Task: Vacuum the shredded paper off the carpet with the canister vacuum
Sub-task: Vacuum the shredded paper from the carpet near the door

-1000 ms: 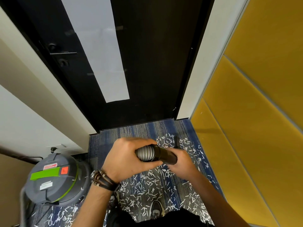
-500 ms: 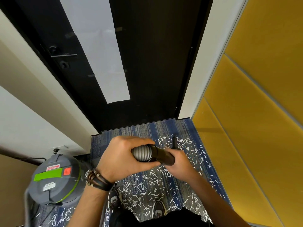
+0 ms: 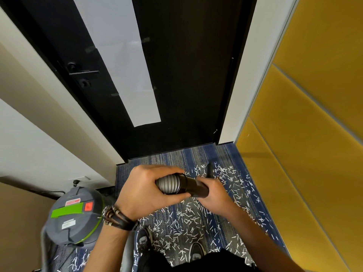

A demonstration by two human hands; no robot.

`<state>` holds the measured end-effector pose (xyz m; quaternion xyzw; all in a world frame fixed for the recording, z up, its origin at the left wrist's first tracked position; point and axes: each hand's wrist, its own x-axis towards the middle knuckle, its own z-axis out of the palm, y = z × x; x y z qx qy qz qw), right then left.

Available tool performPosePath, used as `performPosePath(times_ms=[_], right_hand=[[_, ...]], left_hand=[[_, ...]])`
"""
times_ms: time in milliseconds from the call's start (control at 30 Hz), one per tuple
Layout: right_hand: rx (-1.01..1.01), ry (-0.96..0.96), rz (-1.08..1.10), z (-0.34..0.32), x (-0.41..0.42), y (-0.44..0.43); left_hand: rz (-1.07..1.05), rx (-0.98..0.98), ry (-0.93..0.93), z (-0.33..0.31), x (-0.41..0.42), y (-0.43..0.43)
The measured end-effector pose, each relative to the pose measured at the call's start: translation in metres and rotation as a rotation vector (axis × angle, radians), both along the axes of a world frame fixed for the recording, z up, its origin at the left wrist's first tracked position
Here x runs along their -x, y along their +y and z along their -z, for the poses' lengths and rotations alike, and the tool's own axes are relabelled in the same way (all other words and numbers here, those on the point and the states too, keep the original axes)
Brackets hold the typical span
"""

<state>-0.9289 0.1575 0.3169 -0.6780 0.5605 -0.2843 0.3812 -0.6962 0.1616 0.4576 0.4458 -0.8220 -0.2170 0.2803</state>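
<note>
**A:** Where is the vacuum?

**B:** The grey canister vacuum (image 3: pixel 74 214), with a green stripe and a red patch on its lid, sits on the carpet (image 3: pixel 167 160) at the person's left. It is close to the pale wall and just beside the left forearm.

**A:** And the hands?

**B:** Both are busy. The left hand (image 3: pixel 145 191) has its fingers curled over the grey ribbed hose (image 3: pixel 170 184), gripping it right where it enters a black tube (image 3: pixel 193 186). The right hand (image 3: pixel 214 199) wraps around that tube from the other end. The two hands are close together, in front of the body and above the floor. Dark bracelets (image 3: pixel 115 216) sit on the left wrist.

**A:** Where is the shredded paper?

**B:** The shredded paper (image 3: pixel 186 218) lies as short white strips scattered over the blue and grey striped carpet. It is thickest beneath the hands and around the two dark shoes (image 3: pixel 144 238), and it thins out toward the black door (image 3: pixel 186 75).

**A:** Is the end of the tube on the floor?

**B:** A narrow dark piece (image 3: pixel 209 170) shows among the strips just past the right hand. I cannot tell whether it joins the tube, because the hand covers that stretch.

**A:** What else is around?

**B:** The door has a long pale panel and a handle on its left side. A yellow padded wall (image 3: pixel 304 134) runs along the right.
</note>
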Motion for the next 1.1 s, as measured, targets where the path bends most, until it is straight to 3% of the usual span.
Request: performPosePath(times_ms=[567, 800, 1100], right_hand=[[-0.005, 0.043, -0.037, -0.012, 0.012, 0.003], [0.006, 0.060, -0.058, -0.015, 0.011, -0.005], [-0.067, 0.059, -0.098, -0.008, -0.012, -0.006]], left_hand=[[-0.018, 0.009, 0.033, -0.013, 0.006, 0.009], [-0.060, 0.024, -0.071, -0.016, 0.005, 0.011], [-0.032, 0.004, -0.046, -0.016, -0.014, 0.005]])
